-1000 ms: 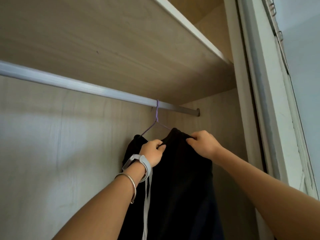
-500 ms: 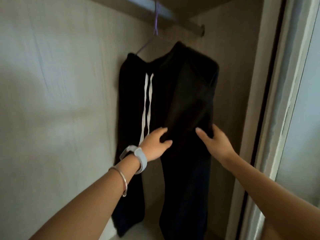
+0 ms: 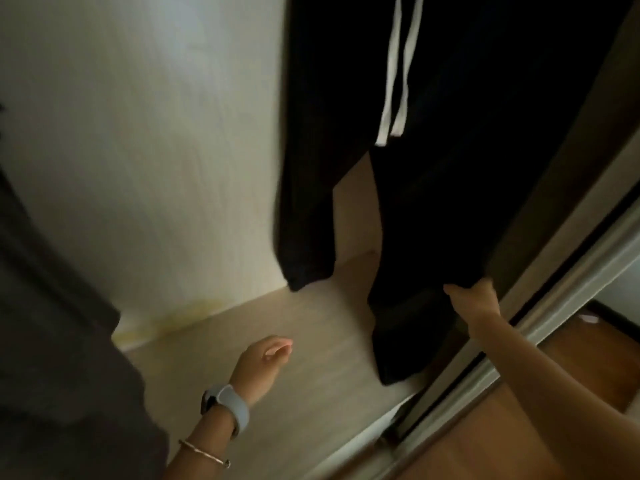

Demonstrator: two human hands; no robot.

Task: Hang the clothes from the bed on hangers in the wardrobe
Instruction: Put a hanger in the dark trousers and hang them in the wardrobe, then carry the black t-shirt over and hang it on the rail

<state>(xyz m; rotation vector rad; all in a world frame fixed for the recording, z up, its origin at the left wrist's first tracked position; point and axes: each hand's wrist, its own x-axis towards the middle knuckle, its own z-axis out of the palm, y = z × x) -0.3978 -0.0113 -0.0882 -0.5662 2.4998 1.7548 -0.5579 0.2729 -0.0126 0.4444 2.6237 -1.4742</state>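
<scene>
A pair of black trousers with two white drawstrings hangs inside the wardrobe; the hanger and the rail are out of frame above. My right hand touches the right trouser leg low down, fingers wrapped round its outer edge. My left hand, with a grey watch and a thin bangle at the wrist, hovers apart from the cloth over the wardrobe floor, fingers loosely curled and holding nothing. The trouser hems hang close to the floor.
The pale wardrobe wall stands at the left. A sliding-door frame and track run diagonally at the right, with wooden room floor beyond. Dark cloth fills the left edge of the view.
The view has tipped down from the rail to the wardrobe floor. My right hand has slid down the trouser leg to near its hem. My left hand has come off the trousers.
</scene>
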